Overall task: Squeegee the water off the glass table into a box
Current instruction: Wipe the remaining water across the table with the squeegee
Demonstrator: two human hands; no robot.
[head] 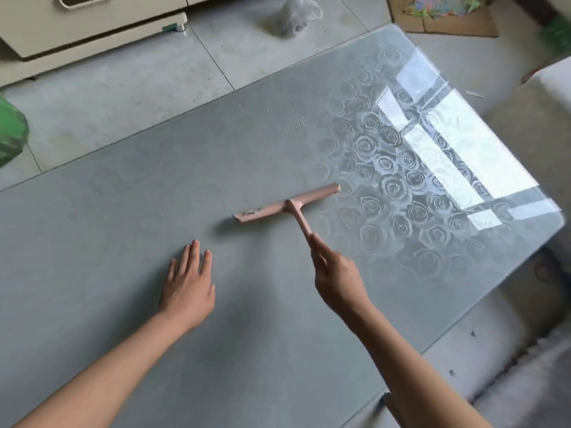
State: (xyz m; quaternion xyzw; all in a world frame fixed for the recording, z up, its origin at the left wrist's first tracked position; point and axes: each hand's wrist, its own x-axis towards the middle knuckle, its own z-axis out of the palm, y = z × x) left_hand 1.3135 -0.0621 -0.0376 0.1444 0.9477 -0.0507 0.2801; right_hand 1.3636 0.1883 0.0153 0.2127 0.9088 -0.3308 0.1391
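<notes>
A pink squeegee (287, 205) lies with its blade on the glass table (154, 186), near the middle. My right hand (336, 276) grips the end of its handle from the near side. To the left of the squeegee, my left hand (188, 285) rests flat on the glass with straight fingers. A few small water drops (298, 120) sit on the glass beyond the blade. The table's right part carries a rose pattern and a bright window reflection. No box for the water is in view.
On the tiled floor behind the table are a cream cabinet (77, 23), a clear plastic bag (293, 17), flattened cardboard (445, 17) and something green (10, 134) at the left edge. A pale block (531, 125) stands past the table's right corner.
</notes>
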